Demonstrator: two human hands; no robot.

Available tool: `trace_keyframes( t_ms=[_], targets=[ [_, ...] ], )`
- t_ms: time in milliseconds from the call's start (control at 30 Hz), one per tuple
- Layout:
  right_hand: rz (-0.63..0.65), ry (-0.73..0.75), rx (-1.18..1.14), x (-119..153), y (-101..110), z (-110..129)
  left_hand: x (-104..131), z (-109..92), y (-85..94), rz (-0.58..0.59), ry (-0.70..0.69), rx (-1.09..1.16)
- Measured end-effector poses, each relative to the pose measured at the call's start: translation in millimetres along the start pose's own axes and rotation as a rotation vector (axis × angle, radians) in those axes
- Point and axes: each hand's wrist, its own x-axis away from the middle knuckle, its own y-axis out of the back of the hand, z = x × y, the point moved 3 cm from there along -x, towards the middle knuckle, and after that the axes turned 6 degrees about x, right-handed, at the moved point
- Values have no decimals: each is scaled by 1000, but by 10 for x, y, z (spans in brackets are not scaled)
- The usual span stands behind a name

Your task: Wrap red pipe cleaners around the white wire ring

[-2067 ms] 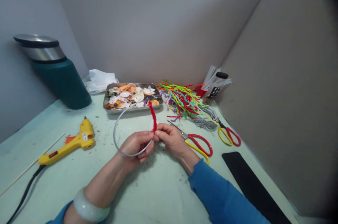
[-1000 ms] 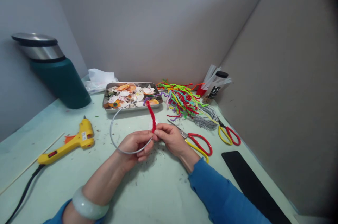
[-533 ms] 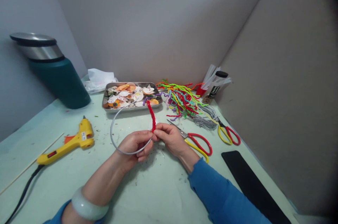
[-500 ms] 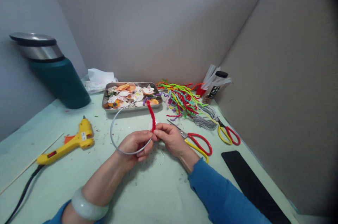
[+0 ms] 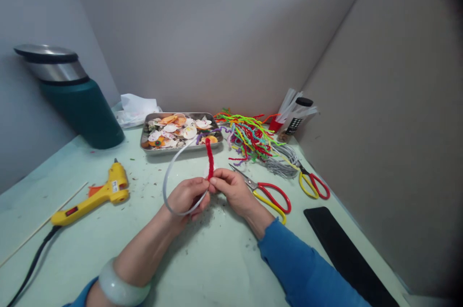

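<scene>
Pale green covers the tabletop point(image 5: 217, 268) under both hands, with dark specks scattered below and around the fingers. Grey walls point(image 5: 217, 46) rise beyond the hands and off to the right, meeting at a corner seam.

The left hand point(image 5: 188, 196) is closed in a pinch on a curved grey craft wire point(image 5: 165, 179), which bows out past its wrist side and up toward the tray. The right hand point(image 5: 233, 191) is also closed, its fingertips pinching the lower end of a red chenille stem point(image 5: 210, 158) right against the left fingertips. The stem stands up from this meeting point, in front of the tray.

Beyond the hands sits a metal tray point(image 5: 181, 151) of shells point(image 5: 190, 132), a strip of tabletop lying between. Multicoloured chenille stems point(image 5: 249, 136) and a grey wire bundle point(image 5: 282, 167) are heaped beyond the right hand. Large scissors point(image 5: 257, 186) lie just beside that hand, limiting its outward side; smaller scissors point(image 5: 311, 185) lie farther right, near the table's slanting right edge. A black strip point(image 5: 340, 244) lies right of the blue sleeve point(image 5: 304, 263).

Left of the left hand, bare surface extends to a yellow glue gun point(image 5: 97, 198); a teal bottle point(image 5: 83, 112) stands farther off. More bare surface spreads between the forearms.
</scene>
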Motion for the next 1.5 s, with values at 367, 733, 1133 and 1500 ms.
trace_keyframes(
  t_ms=[367, 733, 1133, 1500],
  targets=[
    [24, 24, -14, 10, 23, -23, -11, 28, 44, 84, 35, 132],
    [8, 6, -5, 2, 27, -33, -19, 61, 75, 89, 53, 138],
    [6, 8, -11, -6, 34, -48, -20, 69, 72, 84, 56, 142],
    [7, -7, -21, -5, 28, -43, -23, 57, 66, 86, 58, 134]
  ],
)
